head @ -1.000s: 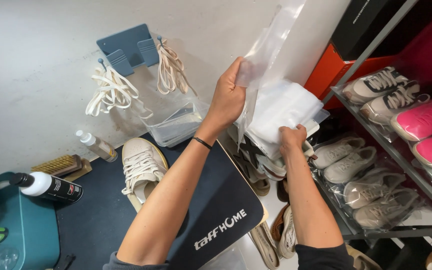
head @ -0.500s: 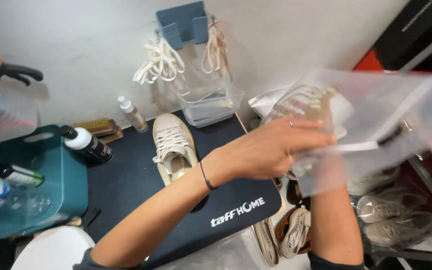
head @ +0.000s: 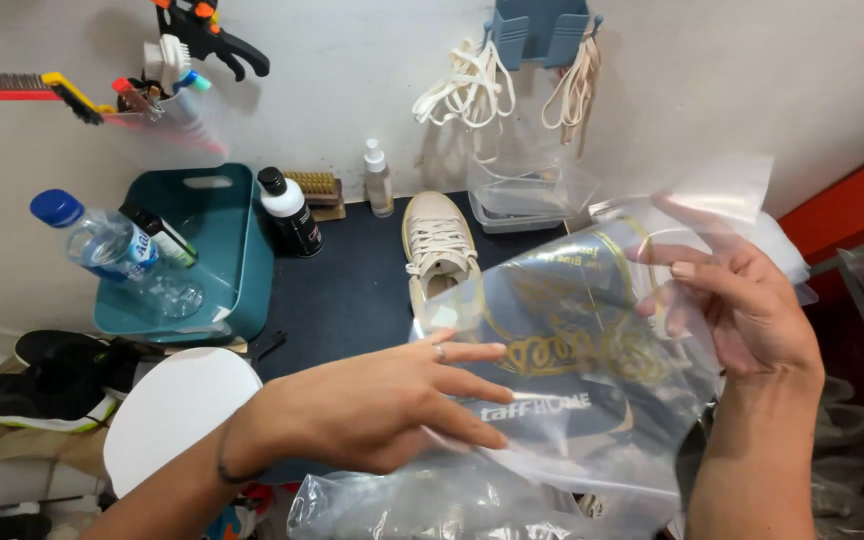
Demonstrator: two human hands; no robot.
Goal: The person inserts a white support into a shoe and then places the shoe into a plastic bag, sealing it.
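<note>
Clear plastic bag (head: 592,330) w/ gold printed design held up btwn both hands, over front edge of dark blue work mat (head: 352,280). Left hand (head: 382,410) spread flat against bag's near side, fingers extended, not clenched; ring on one finger, thin band on wrist. Right hand (head: 742,300) gripping bag's right edge, fingers partly inside or behind the film — can't tell which. More crumpled clear plastic (head: 402,505) bunched below, at bottom of frame.

Behind bag on mat: cream sneaker (head: 439,245), laced, toe pointing away toward wall, partly seen thru the plastic. Just left of it, black bottle w/ white top (head: 290,212), then wooden brush (head: 317,190) and small clear spray bottle (head: 379,180) against wall. Clear plastic tray (head: 527,195) at mat's back right.

Teal bin (head: 242,250) at left w/ water bottle, blue cap (head: 102,245), leaning in it. White round lid (head: 177,410) near left forearm. Black sneaker (head: 52,380) on floor far left.

On wall: blue holder (head: 542,30) w/ white laces (head: 472,85) hanging; brushes and black-orange tool (head: 202,35) at upper left. Red shelf unit (head: 842,215) at right edge.
</note>
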